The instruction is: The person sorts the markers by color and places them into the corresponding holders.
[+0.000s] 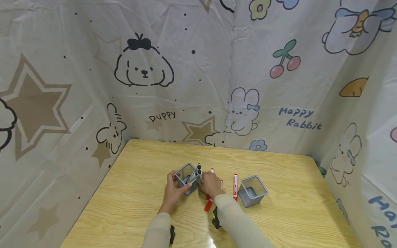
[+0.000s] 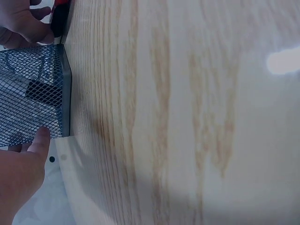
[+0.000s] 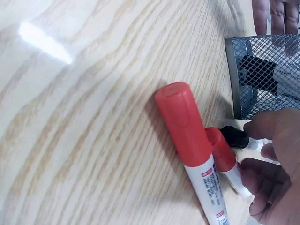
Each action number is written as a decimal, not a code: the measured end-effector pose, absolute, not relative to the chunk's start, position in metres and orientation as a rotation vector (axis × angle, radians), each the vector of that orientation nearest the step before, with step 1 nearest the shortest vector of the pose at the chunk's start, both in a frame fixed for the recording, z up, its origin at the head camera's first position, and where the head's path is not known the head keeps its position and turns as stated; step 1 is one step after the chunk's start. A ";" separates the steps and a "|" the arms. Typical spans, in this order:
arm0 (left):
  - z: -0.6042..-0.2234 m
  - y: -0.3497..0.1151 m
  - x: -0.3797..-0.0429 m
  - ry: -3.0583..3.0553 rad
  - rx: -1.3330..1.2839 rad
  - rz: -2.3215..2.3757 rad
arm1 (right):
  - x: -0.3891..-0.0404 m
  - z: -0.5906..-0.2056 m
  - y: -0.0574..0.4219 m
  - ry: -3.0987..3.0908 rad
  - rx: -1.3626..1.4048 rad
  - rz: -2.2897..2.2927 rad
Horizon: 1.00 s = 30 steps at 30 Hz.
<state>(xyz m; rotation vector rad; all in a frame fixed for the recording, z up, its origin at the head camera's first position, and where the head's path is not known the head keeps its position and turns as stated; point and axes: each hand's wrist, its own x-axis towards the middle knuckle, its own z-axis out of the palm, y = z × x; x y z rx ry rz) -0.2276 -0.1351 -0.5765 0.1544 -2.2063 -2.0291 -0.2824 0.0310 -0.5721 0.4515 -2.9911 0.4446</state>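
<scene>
My left hand [image 1: 175, 191] grips a grey wire-mesh pen holder [image 1: 193, 189], thumb and fingers on its sides. Black-and-white markers [image 1: 194, 175] stand tilted in that holder, their ends above the rim. Close beside the holder, my right hand [image 1: 211, 185] pinches a black-capped marker [image 3: 235, 137] low at the tabletop; its body is partly hidden by the fingers. Just by these fingers in the right wrist view lie a red-capped marker [image 3: 187, 129] and a second red-capped marker [image 3: 223, 151], side by side on the wood.
A second mesh pen holder [image 1: 252, 200] stands to the right on the wooden table [image 1: 142, 165]. Another red marker [image 1: 235, 186] lies just left of it. Behind the table and at both sides hangs a printed cloth [image 1: 198, 69].
</scene>
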 end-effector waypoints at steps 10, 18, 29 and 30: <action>-0.575 -0.135 -0.227 -2.201 0.154 -2.015 | -0.283 -0.568 0.028 -3.044 0.391 0.604; -0.575 -0.135 -0.227 -2.214 0.161 -2.022 | -0.284 -0.568 0.031 -2.976 0.325 0.900; -0.563 -0.132 -0.221 -2.207 0.142 -2.072 | -0.276 -0.558 0.039 -2.925 0.273 1.244; -0.562 -0.133 -0.221 -2.210 0.139 -2.080 | -0.275 -0.557 0.039 -2.930 0.262 1.273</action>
